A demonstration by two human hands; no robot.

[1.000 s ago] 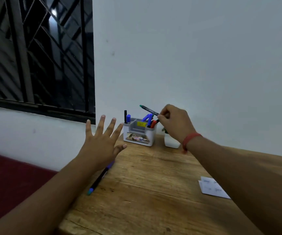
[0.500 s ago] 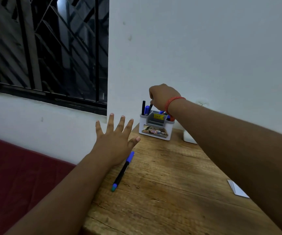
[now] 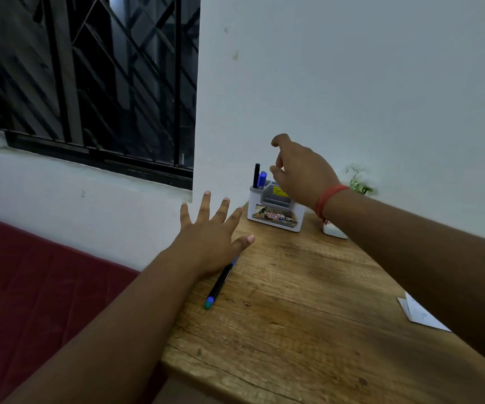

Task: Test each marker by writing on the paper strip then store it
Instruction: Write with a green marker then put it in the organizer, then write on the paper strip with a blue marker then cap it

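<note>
A white and grey pen holder [image 3: 276,212] stands at the far end of the wooden table [image 3: 308,316], with a black marker [image 3: 256,174] and a blue marker [image 3: 262,179] sticking up in it. My right hand [image 3: 299,173] hovers just above the holder, fingers loosely curled and holding nothing. My left hand [image 3: 210,237] is spread flat in the air over the table's left edge. Under it lies a black marker with a teal end [image 3: 217,287]. A white paper strip [image 3: 419,313] lies at the right, partly hidden by my right forearm.
A small white pot with a green plant [image 3: 357,182] stands right of the holder against the wall. A barred window is at the upper left. A dark red surface [image 3: 31,287] lies below the table's left edge.
My right hand carried a marker to the holder, let go of it there, and has risen empty. The view has shifted closer to the holder.
</note>
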